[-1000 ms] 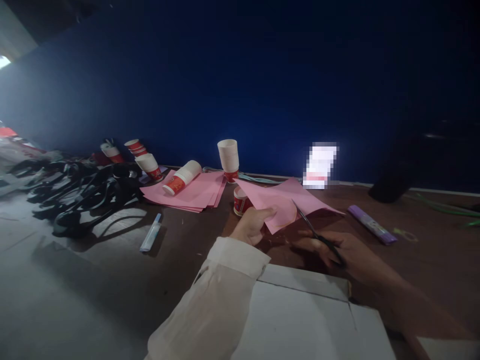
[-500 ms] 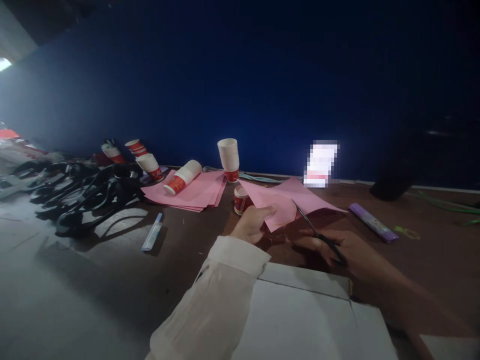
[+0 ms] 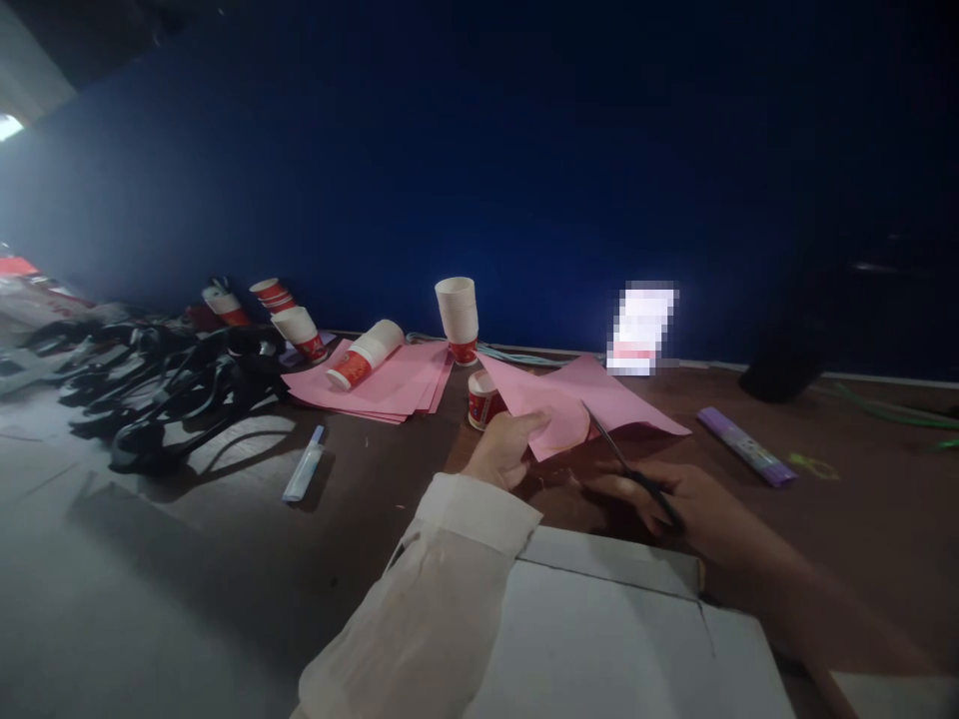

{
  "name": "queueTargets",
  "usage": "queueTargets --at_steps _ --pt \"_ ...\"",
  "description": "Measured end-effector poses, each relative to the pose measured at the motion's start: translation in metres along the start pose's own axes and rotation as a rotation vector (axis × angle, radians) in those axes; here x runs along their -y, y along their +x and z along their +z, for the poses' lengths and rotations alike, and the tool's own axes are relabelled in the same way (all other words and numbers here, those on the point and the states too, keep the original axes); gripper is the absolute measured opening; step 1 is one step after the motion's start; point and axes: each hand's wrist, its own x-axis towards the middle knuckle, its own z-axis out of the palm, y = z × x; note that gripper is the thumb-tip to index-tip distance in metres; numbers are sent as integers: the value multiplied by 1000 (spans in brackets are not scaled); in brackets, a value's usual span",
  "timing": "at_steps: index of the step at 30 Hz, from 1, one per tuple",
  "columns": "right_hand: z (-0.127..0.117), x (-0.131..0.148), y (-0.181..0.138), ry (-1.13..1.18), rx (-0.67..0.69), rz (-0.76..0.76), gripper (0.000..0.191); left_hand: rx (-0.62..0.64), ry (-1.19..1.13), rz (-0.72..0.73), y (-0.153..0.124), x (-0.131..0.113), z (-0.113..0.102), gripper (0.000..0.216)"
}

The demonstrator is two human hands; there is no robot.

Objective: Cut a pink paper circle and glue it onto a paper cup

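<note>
A pink sheet of paper [image 3: 561, 404] is pinched in my left hand [image 3: 503, 446], thumb on top, raised a little above the brown table. My right hand [image 3: 659, 494] grips black-handled scissors [image 3: 618, 454], whose blades reach into the sheet along a curved cut edge. Whether the blades are fully closed is hard to make out. Just behind my left hand stands a short red paper cup piece [image 3: 483, 399], partly covered by the sheet. A stack of white and red paper cups [image 3: 457, 315] stands upright behind it.
Pink sheets [image 3: 412, 384] with cups [image 3: 367, 355] lying on them are at the left. Black headsets [image 3: 172, 399], a pale blue packet [image 3: 304, 464], a purple packet [image 3: 745, 446] and a bright blurred screen [image 3: 641, 328] surround the work. A white box [image 3: 614, 639] is in front of me.
The scissors and my right hand have shifted slightly left, and the blades sit a little differently at the cut. The pink sheet's right corner has moved slightly left and down.
</note>
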Motion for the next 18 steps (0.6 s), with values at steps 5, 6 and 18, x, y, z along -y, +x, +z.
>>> queueTargets --at_steps 5,6,18 --pt "5 -8 4 -33 -18 72 52 -14 23 52 3 3 -3 28" --pt "6 -10 5 -40 -24 77 54 -17 48 59 3 3 -3 31" --pt "3 -18 4 42 -15 33 61 -27 237 37 -1 0 -3 43"
